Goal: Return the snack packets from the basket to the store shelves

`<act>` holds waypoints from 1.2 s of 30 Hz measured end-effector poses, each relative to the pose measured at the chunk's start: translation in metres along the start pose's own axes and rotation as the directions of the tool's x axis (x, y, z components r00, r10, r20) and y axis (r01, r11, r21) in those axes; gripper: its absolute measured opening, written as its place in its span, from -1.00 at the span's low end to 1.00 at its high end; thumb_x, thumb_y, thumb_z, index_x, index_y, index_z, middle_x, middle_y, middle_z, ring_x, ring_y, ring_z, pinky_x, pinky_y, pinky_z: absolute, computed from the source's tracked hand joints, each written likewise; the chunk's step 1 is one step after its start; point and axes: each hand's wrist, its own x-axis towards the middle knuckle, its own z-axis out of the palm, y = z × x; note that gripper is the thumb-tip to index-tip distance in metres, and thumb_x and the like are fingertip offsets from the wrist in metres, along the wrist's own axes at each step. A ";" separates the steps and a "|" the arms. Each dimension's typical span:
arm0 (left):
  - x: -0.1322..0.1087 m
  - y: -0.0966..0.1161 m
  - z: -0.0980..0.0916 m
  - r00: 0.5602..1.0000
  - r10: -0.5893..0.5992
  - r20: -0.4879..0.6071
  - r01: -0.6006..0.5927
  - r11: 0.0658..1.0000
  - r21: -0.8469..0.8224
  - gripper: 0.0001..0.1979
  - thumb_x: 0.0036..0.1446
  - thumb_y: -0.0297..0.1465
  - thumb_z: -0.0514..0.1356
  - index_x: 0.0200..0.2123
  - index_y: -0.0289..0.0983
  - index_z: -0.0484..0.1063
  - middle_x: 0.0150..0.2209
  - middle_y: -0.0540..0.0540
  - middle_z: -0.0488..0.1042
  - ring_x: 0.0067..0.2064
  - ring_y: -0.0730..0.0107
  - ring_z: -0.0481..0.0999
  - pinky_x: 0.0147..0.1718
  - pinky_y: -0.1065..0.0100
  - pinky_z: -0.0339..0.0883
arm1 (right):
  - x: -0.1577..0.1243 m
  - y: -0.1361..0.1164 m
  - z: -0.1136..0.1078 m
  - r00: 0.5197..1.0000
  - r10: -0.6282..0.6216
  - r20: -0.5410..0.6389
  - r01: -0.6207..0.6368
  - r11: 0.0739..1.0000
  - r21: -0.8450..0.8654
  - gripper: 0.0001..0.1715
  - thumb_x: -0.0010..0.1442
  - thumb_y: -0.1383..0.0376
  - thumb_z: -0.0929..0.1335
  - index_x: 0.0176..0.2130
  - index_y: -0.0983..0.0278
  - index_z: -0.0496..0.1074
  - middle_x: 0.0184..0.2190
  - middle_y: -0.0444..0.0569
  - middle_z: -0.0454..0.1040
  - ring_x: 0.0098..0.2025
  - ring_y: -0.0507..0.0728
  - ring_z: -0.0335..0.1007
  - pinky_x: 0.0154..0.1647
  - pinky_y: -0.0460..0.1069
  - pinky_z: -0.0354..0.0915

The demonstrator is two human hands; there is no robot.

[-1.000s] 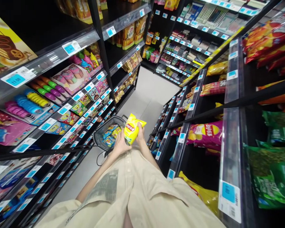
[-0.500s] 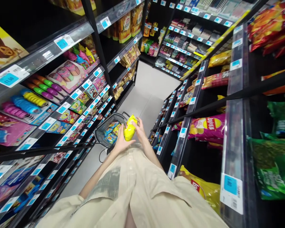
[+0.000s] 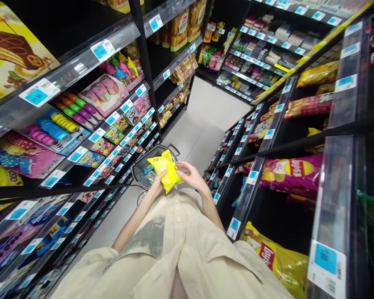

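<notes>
A yellow chip bag (image 3: 166,170) lies nearly flat between both hands at waist height, over the near rim of a grey shopping basket (image 3: 141,168). My left hand (image 3: 157,185) grips the bag's lower edge. My right hand (image 3: 190,175) holds its right side with fingers spread. The basket stands on the aisle floor and holds several small blue and yellow snack packs (image 3: 149,173).
Black shelves line both sides of a narrow aisle. The left shelves (image 3: 81,120) carry candy and toys behind blue price tags. Those on the right (image 3: 286,124) hold chip bags, with a yellow one (image 3: 274,257) low down. The grey floor (image 3: 202,124) runs ahead to more shelving.
The bag has been turned from upright to nearly flat and lowered toward the basket. My right hand's fingers have loosened and spread. The view has shifted slightly rightward.
</notes>
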 end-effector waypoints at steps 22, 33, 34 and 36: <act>-0.019 -0.038 -0.029 0.908 0.022 0.418 -0.415 0.182 0.892 -0.12 0.17 -0.29 0.32 0.48 -0.35 0.09 0.29 -0.40 0.38 0.24 -0.17 0.39 0.21 -0.07 0.28 | -0.034 0.150 0.037 0.665 0.569 -0.484 -0.397 0.818 0.416 -0.30 -0.19 0.23 0.70 -0.06 0.19 0.50 -0.13 -0.04 0.63 -0.11 0.20 0.58 -0.17 0.09 0.57; -0.026 -0.120 0.011 0.590 -0.188 0.786 -0.732 0.286 0.618 -0.30 0.34 -0.53 -0.03 0.53 -0.39 -0.01 0.39 -0.42 0.25 0.38 -0.15 0.25 0.36 -0.13 0.11 | -0.081 0.233 0.021 0.263 0.589 -0.764 -0.160 0.808 0.568 -0.51 -0.02 0.15 0.55 -0.14 0.21 0.38 -0.15 -0.11 0.57 -0.20 0.09 0.53 -0.23 0.00 0.55; -0.027 -0.122 0.015 0.587 -0.188 0.787 -0.724 0.311 0.615 -0.29 0.34 -0.54 -0.03 0.53 -0.39 -0.02 0.41 -0.41 0.23 0.41 -0.14 0.23 0.38 -0.13 0.08 | -0.081 0.236 0.015 0.241 0.547 -0.802 -0.155 0.837 0.524 -0.51 -0.01 0.16 0.55 -0.13 0.22 0.38 -0.15 -0.09 0.58 -0.21 0.08 0.54 -0.23 -0.01 0.55; -0.026 -0.124 0.022 0.599 -0.177 0.781 -0.695 0.369 0.617 -0.28 0.33 -0.53 -0.01 0.53 -0.36 -0.03 0.47 -0.39 0.14 0.47 -0.13 0.14 0.43 -0.14 -0.02 | -0.079 0.240 0.000 0.205 0.439 -0.875 -0.156 0.897 0.414 -0.49 0.04 0.17 0.54 -0.07 0.23 0.37 -0.11 -0.06 0.58 -0.19 0.08 0.56 -0.20 -0.01 0.56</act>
